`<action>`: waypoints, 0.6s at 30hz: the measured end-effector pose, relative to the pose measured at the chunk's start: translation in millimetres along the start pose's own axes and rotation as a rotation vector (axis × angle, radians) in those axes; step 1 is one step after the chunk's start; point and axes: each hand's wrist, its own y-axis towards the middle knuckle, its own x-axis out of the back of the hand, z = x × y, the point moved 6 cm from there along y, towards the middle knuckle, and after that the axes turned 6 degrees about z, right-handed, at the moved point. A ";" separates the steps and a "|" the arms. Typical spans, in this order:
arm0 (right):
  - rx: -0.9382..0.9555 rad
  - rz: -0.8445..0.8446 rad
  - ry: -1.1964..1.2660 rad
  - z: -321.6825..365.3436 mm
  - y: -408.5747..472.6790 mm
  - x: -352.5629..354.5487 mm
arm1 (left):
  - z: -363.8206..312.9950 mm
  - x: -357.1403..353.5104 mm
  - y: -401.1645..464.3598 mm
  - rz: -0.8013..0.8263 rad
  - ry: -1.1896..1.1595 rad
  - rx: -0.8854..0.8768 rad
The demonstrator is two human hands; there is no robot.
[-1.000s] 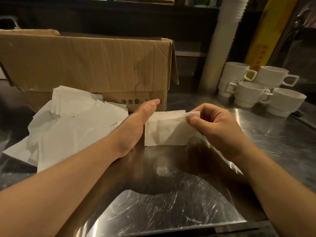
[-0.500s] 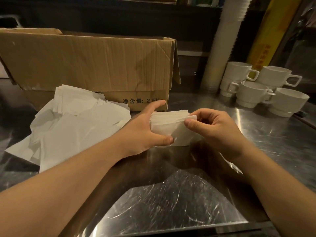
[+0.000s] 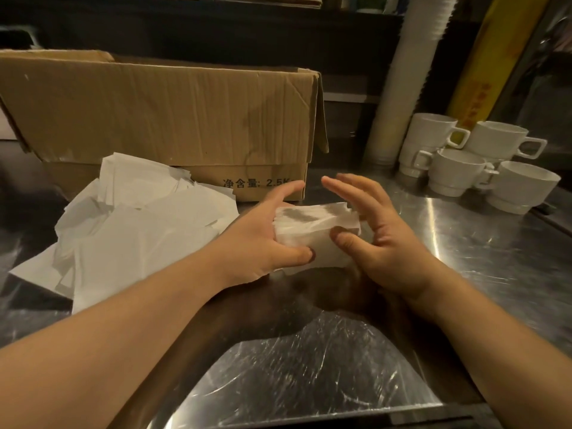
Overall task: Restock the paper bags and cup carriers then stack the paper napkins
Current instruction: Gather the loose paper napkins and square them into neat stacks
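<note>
The small stack of napkins (image 3: pixel 312 233) sits on the steel counter (image 3: pixel 464 243), its long axis running left to right between both hands. The left hand (image 3: pixel 263 239) grips its left end, thumb on the near face. The right hand (image 3: pixel 377 239) presses the right end, fingers straight and spread.
</note>
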 end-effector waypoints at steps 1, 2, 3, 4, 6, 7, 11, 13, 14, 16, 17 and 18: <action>0.028 -0.035 -0.016 1.7 -0.9 2.5 | 0.5 0.5 0.1 -0.006 0.007 0.009; 0.046 -0.064 -0.028 1.8 -1.9 4.6 | 1.2 0.9 0.2 -0.010 0.016 0.017; 0.060 -0.092 -0.049 1.8 -2.3 6.2 | 1.6 1.4 0.3 -0.013 0.022 0.022; 0.070 -0.126 -0.084 1.4 -2.3 8.0 | 1.8 1.9 0.2 -0.016 0.022 0.023; 0.067 -0.198 -0.154 -0.3 -1.9 11.4 | 1.9 2.3 0.6 -0.019 0.020 0.027; 0.056 -0.227 -0.168 -1.0 -1.5 12.9 | 1.6 2.2 0.7 -0.019 0.023 0.033; 0.053 -0.291 -0.041 0.5 -2.4 16.6 | 0.5 1.2 0.6 -0.019 0.041 0.041; 0.052 -0.310 0.045 1.4 -3.3 19.5 | -0.3 0.9 -0.3 -0.011 0.031 0.035; 0.034 -0.319 0.103 0.4 -3.8 20.6 | -1.0 0.8 -0.7 -0.010 0.014 0.024; -0.012 -0.333 0.217 -3.0 -4.3 20.4 | -2.2 1.3 -1.1 -0.018 -0.021 0.001; -0.028 -0.334 0.243 -4.5 -3.8 19.6 | -3.2 1.4 -1.6 -0.026 -0.029 -0.006; -0.033 -0.329 0.245 -5.8 -3.2 19.2 | -4.1 1.4 -2.2 -0.035 -0.031 -0.011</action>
